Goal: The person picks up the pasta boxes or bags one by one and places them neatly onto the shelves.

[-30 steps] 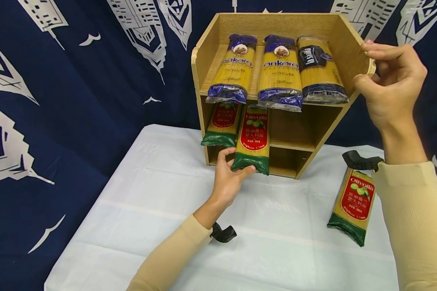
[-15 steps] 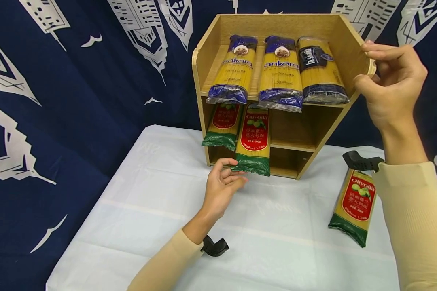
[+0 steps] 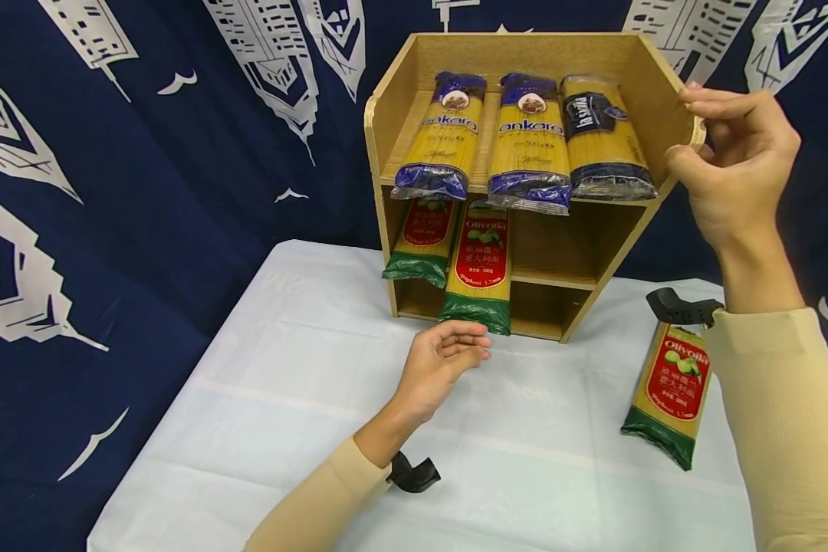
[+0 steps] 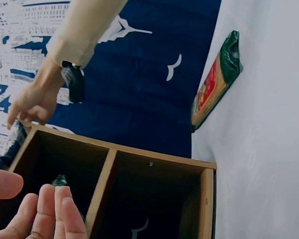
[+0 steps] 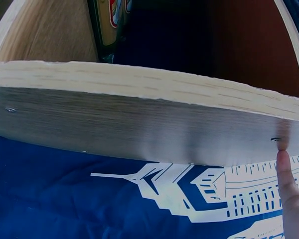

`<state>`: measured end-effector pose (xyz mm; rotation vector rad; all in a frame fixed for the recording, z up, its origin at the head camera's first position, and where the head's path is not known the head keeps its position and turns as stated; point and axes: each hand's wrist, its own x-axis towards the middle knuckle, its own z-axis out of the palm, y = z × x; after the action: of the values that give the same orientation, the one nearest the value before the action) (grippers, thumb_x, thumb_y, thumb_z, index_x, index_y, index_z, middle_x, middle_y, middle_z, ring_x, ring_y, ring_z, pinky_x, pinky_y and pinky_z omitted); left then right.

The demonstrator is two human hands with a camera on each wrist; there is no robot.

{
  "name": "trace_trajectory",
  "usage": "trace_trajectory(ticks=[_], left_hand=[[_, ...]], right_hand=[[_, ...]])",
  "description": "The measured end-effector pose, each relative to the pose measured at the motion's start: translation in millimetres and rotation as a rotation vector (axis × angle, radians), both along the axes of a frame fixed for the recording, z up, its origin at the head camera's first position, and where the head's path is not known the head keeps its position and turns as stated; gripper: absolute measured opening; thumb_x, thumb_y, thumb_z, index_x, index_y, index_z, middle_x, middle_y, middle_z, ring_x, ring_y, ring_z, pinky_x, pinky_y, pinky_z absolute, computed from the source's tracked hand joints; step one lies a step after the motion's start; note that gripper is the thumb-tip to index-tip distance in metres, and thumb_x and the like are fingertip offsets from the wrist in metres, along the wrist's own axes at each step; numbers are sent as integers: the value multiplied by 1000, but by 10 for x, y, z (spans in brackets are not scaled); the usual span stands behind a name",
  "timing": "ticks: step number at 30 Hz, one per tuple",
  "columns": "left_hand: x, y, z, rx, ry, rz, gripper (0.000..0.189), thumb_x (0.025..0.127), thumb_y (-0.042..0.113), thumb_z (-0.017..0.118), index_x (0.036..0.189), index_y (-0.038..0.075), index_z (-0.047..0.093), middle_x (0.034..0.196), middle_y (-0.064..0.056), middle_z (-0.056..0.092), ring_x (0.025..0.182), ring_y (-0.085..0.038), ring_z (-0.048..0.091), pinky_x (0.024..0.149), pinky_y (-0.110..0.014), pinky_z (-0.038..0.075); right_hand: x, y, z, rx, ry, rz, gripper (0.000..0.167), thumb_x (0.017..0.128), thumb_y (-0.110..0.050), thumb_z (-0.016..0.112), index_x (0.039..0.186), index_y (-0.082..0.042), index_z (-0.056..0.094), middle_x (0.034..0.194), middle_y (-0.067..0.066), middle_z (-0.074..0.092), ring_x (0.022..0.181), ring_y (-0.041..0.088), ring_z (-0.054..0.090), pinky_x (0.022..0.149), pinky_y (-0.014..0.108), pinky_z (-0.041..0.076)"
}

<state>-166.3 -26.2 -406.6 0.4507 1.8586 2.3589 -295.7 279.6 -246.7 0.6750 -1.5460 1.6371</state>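
Observation:
A wooden shelf (image 3: 552, 276) stands on the table. My right hand (image 3: 748, 157) grips the upper front edge of its right side panel, with one finger (image 5: 284, 172) against the outer face. On the middle level lie two red and green spaghetti packs; the right-hand spaghetti pack (image 3: 481, 261) sticks out at the front beside the left-hand spaghetti pack (image 3: 422, 238). Just below its green end is my left hand (image 3: 438, 372), fingers loosely extended and holding nothing. The left wrist view shows these fingers (image 4: 45, 209) in front of the shelf openings.
Two blue-ended spaghetti packs (image 3: 445, 142) and a dark-labelled spaghetti pack (image 3: 603, 134) lie on the top level. Another red and green spaghetti pack (image 3: 669, 395) lies on the white-covered table (image 3: 524, 460), right of the shelf. A dark blue patterned cloth (image 3: 179, 176) hangs behind.
My left hand has let go of the protruding spaghetti pack and drawn back below it, then shifted slightly right. The pack stays on the middle level. My right hand keeps its grip.

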Motion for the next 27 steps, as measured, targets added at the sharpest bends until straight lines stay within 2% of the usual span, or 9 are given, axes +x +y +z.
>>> trace_trajectory(ticks=[3, 10, 18, 27], left_hand=[[-52, 36, -30, -14, -15, -15, 30, 94, -7, 62, 124, -9, 64, 111, -22, 70, 101, -47, 65, 86, -28, 56], [-150, 95, -23, -10, 0, -1, 31, 92, -8, 57, 122, -11, 64, 116, -32, 67, 95, -33, 70, 83, -27, 56], [-280, 116, 20, 5, -15, 3, 34, 91, -8, 57, 124, -12, 62, 116, -26, 69, 90, -23, 71, 82, -26, 55], [-457, 113, 34, 19, -7, -11, 35, 92, -9, 57, 127, -13, 59, 120, -32, 65, 87, -18, 70, 81, -28, 56]], right_hand=[[-8, -7, -8, -5, -1, 11, 33, 73, 19, 61, 106, 15, 64, 118, 28, 65, 124, 36, 60, 82, 27, 58], [-17, 8, -3, 32, 15, -10, 33, 74, 18, 61, 107, 14, 64, 119, 28, 64, 124, 36, 59, 79, 24, 58], [-10, -3, -3, -12, 10, 23, 33, 72, 20, 60, 105, 16, 63, 117, 30, 65, 124, 37, 60, 74, 22, 59], [-6, 5, -2, 7, 10, 5, 33, 73, 19, 61, 106, 15, 64, 118, 29, 65, 124, 36, 60, 74, 22, 58]])
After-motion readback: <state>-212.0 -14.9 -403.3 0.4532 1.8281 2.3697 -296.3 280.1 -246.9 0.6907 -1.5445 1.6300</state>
